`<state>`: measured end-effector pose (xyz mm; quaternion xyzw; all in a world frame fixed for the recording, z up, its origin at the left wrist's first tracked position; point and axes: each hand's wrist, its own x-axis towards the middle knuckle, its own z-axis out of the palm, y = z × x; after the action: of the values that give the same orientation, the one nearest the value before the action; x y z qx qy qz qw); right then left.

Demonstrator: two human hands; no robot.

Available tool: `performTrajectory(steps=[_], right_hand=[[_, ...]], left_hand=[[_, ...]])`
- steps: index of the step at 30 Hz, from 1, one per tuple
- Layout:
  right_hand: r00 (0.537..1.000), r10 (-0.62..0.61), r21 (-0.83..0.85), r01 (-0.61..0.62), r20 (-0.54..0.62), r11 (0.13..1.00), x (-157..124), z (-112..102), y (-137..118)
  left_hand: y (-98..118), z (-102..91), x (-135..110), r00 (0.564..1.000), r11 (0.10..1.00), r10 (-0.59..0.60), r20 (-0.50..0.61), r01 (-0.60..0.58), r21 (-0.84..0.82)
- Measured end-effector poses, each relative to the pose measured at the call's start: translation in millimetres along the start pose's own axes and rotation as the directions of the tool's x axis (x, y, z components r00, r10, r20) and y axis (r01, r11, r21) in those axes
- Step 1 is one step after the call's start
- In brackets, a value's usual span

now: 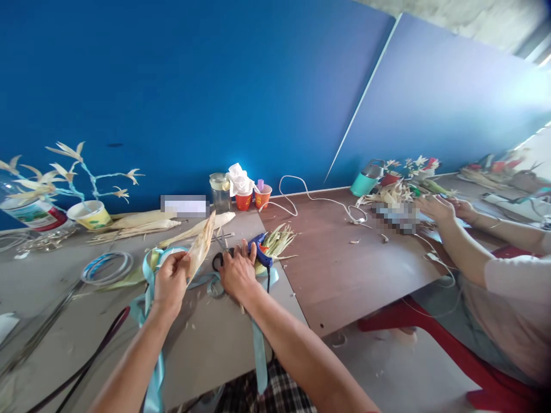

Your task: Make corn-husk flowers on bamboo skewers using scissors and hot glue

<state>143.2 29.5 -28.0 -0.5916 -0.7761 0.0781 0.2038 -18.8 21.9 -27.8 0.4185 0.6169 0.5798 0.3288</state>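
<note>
My left hand (171,284) pinches a dried corn husk (201,246), pale and pointed, raised above the table. To its right my right hand (239,272) is low over the tabletop, fingers bent downward and apart, by the black handles of a pair of scissors (218,261). The scissor blades point away from me; whether the fingertips touch the handles is hidden. A blue glue gun (260,248) lies right beside that hand, with a bunch of greenish husk strips (280,241) behind it. Light blue ribbon (148,275) trails around both hands and over the table edge.
Husk flowers on blue stems stand in a yellow cup (89,214) at left, near a ribbon roll (107,268). A glass jar (221,192) and red paper cups (243,199) line the blue partition. A white cable (318,199) crosses the brown table. At right, a co-worker's hands (437,207) work.
</note>
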Motion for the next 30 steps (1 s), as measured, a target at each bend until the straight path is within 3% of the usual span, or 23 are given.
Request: performTrajectory(steps=[9, 18, 24, 27, 30], right_hand=[[0.986, -0.162, 0.069, 0.16, 0.03, 0.985, 0, -2, -6], [0.994, -0.108, 0.021, 0.107, 0.029, 0.994, 2, 4, -5], [0.994, -0.061, 0.202, 0.078, -0.089, 0.976, 2, 4, -8], [0.989, 0.017, 0.468, 0.054, -0.145, 0.882, 7, 5, -6], [0.971, 0.183, 0.76, -0.001, -0.155, 0.65, 14, 1, -2]], left_hand=[[-2, 0.2, 1, 0.999, 0.999, 0.032, 0.006, -0.032, 0.036], [3, 3.0, -4, 0.999, 0.997, 0.037, 0.021, -0.038, 0.074], [2, 1.4, -1, 0.998, 0.994, 0.069, 0.011, -0.07, 0.079], [0, 0.0, 0, 0.997, 0.996, 0.075, 0.013, -0.076, 0.045], [1, -1.0, -1, 0.997, 0.996, 0.072, -0.027, -0.07, 0.049]])
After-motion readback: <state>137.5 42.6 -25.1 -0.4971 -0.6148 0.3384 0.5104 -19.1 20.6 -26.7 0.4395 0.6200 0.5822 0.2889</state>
